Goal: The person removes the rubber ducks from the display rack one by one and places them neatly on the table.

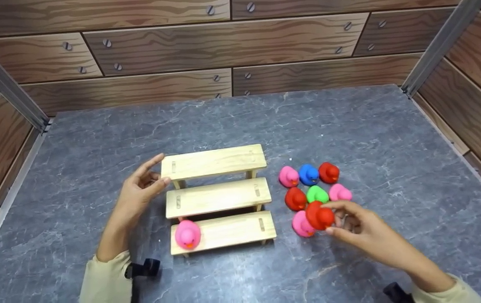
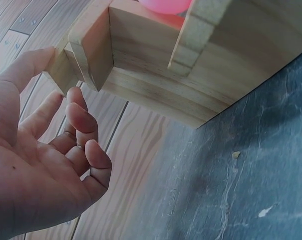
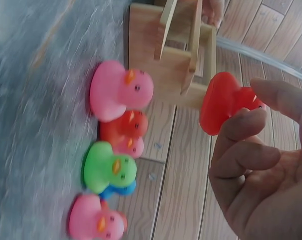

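My right hand (image 1: pixel 362 227) pinches a red rubber duck (image 1: pixel 319 215) by its head between thumb and fingertips. In the right wrist view that red duck (image 3: pixel 223 102) is raised off the table, above the other ducks. At the left end of the three-tier wooden step stand (image 1: pixel 219 198), my left hand (image 1: pixel 141 185) holds the top step between thumb and index finger. The left wrist view shows its other fingers (image 2: pixel 93 155) curled and free of the wood. A pink duck (image 1: pixel 188 235) sits on the left end of the stand's lowest step.
Right of the stand, several ducks stand grouped on the dark marbled table (image 1: pixel 240 277): pink (image 1: pixel 288 176), blue (image 1: pixel 308 174), red (image 1: pixel 329 172) and green (image 1: pixel 317 194) among them. Wood-patterned panels (image 1: pixel 223 46) wall the back and sides.
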The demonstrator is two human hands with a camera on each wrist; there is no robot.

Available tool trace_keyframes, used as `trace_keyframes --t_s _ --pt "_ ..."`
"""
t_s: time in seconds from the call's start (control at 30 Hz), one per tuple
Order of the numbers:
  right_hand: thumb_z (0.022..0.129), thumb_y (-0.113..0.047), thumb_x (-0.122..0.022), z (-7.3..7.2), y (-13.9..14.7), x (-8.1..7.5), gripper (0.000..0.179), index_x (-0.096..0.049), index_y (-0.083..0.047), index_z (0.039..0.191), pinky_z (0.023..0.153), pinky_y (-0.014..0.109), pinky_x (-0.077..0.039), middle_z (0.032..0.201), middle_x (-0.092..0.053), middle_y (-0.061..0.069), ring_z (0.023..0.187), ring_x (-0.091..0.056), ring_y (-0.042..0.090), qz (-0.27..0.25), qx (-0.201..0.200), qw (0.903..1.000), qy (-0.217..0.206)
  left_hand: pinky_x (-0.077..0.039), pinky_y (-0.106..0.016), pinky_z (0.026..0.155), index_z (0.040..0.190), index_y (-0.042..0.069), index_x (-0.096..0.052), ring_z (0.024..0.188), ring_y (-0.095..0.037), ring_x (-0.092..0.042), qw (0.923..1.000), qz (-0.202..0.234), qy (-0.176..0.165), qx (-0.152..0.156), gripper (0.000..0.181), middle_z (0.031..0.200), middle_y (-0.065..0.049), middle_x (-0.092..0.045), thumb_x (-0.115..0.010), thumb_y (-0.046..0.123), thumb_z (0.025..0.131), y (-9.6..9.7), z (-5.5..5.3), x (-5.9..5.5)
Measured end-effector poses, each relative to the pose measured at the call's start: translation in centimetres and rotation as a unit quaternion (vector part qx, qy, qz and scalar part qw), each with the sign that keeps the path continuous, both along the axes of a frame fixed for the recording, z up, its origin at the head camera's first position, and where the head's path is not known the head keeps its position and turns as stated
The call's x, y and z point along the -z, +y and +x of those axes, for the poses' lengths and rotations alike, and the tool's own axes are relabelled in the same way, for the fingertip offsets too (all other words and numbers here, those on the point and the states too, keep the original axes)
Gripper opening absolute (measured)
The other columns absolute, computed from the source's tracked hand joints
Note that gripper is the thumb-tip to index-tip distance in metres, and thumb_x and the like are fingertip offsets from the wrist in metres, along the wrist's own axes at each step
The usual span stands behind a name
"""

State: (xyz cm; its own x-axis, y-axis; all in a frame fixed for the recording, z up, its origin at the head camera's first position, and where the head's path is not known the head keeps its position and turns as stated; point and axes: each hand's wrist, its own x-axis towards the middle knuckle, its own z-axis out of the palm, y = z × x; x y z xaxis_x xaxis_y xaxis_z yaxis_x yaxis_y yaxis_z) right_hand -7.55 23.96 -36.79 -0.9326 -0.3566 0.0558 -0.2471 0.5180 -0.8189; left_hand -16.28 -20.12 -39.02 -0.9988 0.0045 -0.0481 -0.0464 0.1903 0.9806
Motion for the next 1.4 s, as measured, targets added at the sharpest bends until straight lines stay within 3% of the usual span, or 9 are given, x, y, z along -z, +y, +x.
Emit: trace_keyframes --t_s 0.13,0.4,0.7,0.9,1.4 --pt "0.087 -0.006 -0.069 0.2 1.3 0.2 0.036 -0.057 -0.002 0.121 0.054 0.022 -0.045 0.083 -0.056 -0.005 0.065 -0.051 0.003 0.011 0.007 0.9998 0.015 -0.045 -0.022 0.068 0.142 0.02 -0.049 0.074 -0.009 -0.051 1.0 0.001 0.0 0.004 0.057 0.087 -0.002 -0.057 -0.068 0.011 0.089 0.1 0.0 0.0" --pt "0.088 -0.013 -0.069 0.1 2.7 0.9 0.038 -0.055 0.002 0.121 0.056 0.022 -0.047 0.087 -0.058 0.003 0.068 -0.053 0.004 0.04 0.016 0.9986 -0.032 -0.043 -0.021 0.066 0.142 0.019 -0.049 0.071 -0.009 -0.05 1.0 0.006 0.001 -0.004 0.057 0.085 -0.002 -0.057 -0.068 0.008 0.089 0.0 0.2 0.2" --pt "0.089 -0.012 -0.069 -0.5 3.0 2.1 0.038 -0.056 0.003 0.121 0.054 0.021 -0.044 0.087 -0.059 0.007 0.064 -0.05 0.002 0.074 0.02 0.9965 -0.031 -0.043 -0.02 0.065 0.142 0.019 -0.049 0.072 -0.009 -0.05 1.0 0.003 0.002 -0.003 0.057 0.085 -0.002 -0.056 -0.068 0.008 0.089 0.0 0.1 0.2" --pt "0.089 -0.016 -0.069 -1.0 3.0 2.6 0.038 -0.056 0.002 0.121 0.053 0.021 -0.043 0.086 -0.059 0.006 0.063 -0.05 0.001 0.09 0.021 0.9938 -0.061 -0.042 -0.02 0.064 0.142 0.018 -0.049 0.071 -0.009 -0.049 1.0 0.005 0.003 -0.003 0.057 0.084 -0.002 -0.056 -0.068 0.007 0.089 -0.1 0.1 0.2" --pt "0.088 -0.019 -0.069 -1.9 2.9 3.5 0.037 -0.058 0.0 0.118 0.053 0.02 -0.042 0.082 -0.062 0.002 0.058 -0.048 -0.001 0.13 0.004 0.9898 -0.059 -0.044 -0.02 0.067 0.142 0.019 -0.049 0.074 -0.01 -0.052 1.0 0.001 0.001 -0.001 0.058 0.088 -0.002 -0.057 -0.068 0.008 0.089 -0.1 0.0 -0.1"
